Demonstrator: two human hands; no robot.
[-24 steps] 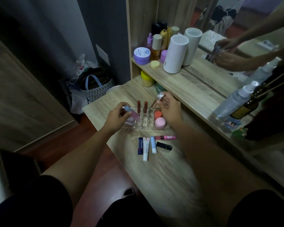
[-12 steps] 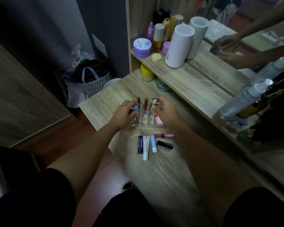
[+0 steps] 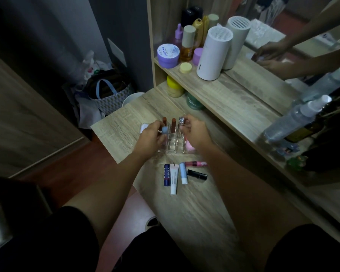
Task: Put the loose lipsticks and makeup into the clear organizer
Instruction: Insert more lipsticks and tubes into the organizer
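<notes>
The clear organizer (image 3: 172,148) stands on the wooden desk (image 3: 194,213), with two brown lipsticks (image 3: 173,123) upright in its back slots and a pink round item (image 3: 189,147) at its right. My left hand (image 3: 149,138) pinches a light blue tube (image 3: 164,130) over a left slot. My right hand (image 3: 194,132) holds a silver-capped tube (image 3: 181,121) upright at a back slot. In front of the organizer lie a dark blue Nivea stick (image 3: 166,175), a white tube (image 3: 174,179), a pale blue stick (image 3: 183,172), a pink lip gloss (image 3: 196,163) and a black lipstick (image 3: 197,174).
A shelf (image 3: 234,99) behind holds a white cylinder (image 3: 214,54), a purple jar (image 3: 168,55) and several bottles. Yellow (image 3: 174,86) and green (image 3: 192,102) jars sit under it. Spray bottles (image 3: 294,120) stand at right by the mirror. Bags (image 3: 108,91) lie on the floor at left.
Both hands have come down onto the organizer: the left lowered the light blue tube toward a left slot, the right stood the silver-capped tube upright at the back row.
</notes>
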